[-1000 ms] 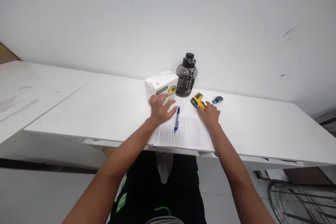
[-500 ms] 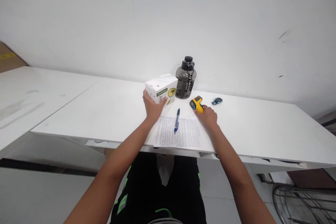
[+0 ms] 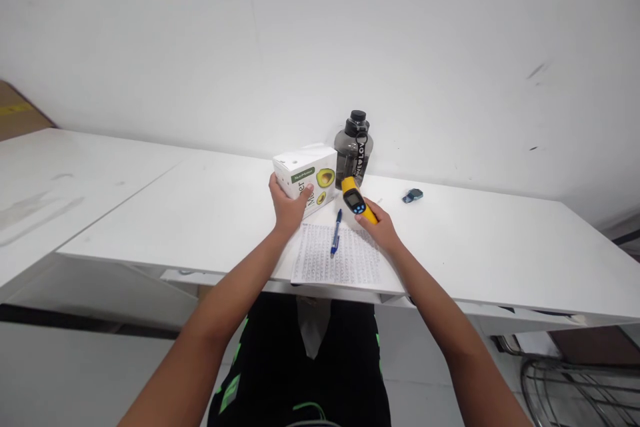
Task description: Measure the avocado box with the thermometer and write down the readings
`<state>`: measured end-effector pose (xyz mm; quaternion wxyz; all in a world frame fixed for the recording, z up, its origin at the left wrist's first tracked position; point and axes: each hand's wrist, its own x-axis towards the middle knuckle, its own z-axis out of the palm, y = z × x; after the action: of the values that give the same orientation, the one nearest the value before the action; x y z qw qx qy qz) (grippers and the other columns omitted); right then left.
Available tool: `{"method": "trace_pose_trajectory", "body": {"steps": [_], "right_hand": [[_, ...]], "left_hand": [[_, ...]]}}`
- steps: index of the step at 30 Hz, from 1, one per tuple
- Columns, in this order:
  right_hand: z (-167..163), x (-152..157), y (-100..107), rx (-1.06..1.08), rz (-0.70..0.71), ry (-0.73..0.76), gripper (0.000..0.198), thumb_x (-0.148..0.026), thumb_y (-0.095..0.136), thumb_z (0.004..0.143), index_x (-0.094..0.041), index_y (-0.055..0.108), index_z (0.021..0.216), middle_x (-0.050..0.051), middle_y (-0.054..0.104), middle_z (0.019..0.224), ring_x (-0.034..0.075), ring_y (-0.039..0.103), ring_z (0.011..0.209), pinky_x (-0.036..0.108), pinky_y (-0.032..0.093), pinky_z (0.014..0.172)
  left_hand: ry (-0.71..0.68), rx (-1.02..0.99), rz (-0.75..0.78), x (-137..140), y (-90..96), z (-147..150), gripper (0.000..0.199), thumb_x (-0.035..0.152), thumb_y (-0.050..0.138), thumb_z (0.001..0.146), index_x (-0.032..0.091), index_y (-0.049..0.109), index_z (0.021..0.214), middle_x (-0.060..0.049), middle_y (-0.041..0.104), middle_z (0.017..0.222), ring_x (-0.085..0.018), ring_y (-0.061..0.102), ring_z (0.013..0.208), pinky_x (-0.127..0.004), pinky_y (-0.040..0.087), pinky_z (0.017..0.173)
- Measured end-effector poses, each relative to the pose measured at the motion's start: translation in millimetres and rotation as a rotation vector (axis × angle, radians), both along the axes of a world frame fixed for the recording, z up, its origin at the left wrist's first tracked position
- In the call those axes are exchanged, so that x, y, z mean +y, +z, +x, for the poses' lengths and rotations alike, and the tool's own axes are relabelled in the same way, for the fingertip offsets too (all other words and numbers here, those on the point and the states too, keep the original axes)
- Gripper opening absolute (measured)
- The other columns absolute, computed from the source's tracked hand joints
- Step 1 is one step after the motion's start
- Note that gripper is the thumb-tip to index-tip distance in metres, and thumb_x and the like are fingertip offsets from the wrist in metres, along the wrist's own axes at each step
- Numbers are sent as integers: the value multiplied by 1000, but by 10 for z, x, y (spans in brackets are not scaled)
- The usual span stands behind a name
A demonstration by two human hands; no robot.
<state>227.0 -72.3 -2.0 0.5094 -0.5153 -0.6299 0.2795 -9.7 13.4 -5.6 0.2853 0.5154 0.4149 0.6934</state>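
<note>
While the left hand [image 3: 287, 210] grasps 1 white cardboard avocado-print box [image 3: 307, 177] just left of 1 translucent grey plastic bottle [image 3: 351, 155], the right hand [image 3: 384, 228] clasps 1 yellow-and-black pistol-shaped device [image 3: 355, 201], near 1 blue pen [image 3: 336, 233] lying partly on 1 handwritten white sheet [image 3: 313, 265].

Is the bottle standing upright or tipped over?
Upright: the bottle stands on the table, its black cap at the top.

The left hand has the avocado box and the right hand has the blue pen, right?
Not quite: the head view shows the right hand holding the yellow gun-shaped device; the blue pen lies untouched between the hands. The left hand does have the avocado box.
</note>
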Motion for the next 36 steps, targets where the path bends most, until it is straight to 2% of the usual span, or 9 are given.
{"method": "trace_pose_trajectory", "body": {"steps": [3, 9, 15, 19, 36], "right_hand": [[-30, -18, -32, -20, 7, 81, 63, -51, 74, 77, -22, 64, 132, 10, 66, 131, 29, 62, 119, 44, 47, 105], [-23, -58, 8, -39, 17, 134, 63, -55, 72, 78, -22, 64, 131, 9, 69, 124, 28, 65, 110, 45, 51, 98], [-17, -113, 112, -11, 12, 212, 64, -59, 71, 79, -22, 63, 130, 9, 69, 124, 28, 65, 110, 44, 52, 96], [-17, -128, 139, -47, 25, 243, 62, -56, 72, 80, -22, 63, 131, 9, 68, 126, 28, 64, 112, 44, 51, 98], [-22, -138, 117, -44, 15, 226, 60, -55, 73, 80, -23, 63, 130, 9, 68, 124, 28, 65, 108, 45, 52, 95]], "left_hand": [[-75, -61, -4, -16, 14, 19, 93, 50, 84, 70, 26, 32, 143, -15, 46, 146, -30, 53, 133, -45, 49, 110], [-223, -167, -24, -62, 39, 43, 84, 57, 79, 74, 27, 36, 139, -13, 58, 133, -27, 63, 118, -43, 56, 99], [-258, -136, -8, -96, 67, 28, 81, 59, 79, 73, 27, 41, 138, -13, 61, 131, -27, 65, 116, -43, 57, 96], [-280, -106, -24, -126, 82, 28, 85, 59, 80, 72, 26, 41, 139, -14, 61, 132, -28, 65, 117, -44, 57, 98], [-305, -75, -9, -150, 97, 29, 84, 57, 78, 75, 25, 38, 142, -14, 59, 133, -30, 63, 120, -46, 55, 101]]}}
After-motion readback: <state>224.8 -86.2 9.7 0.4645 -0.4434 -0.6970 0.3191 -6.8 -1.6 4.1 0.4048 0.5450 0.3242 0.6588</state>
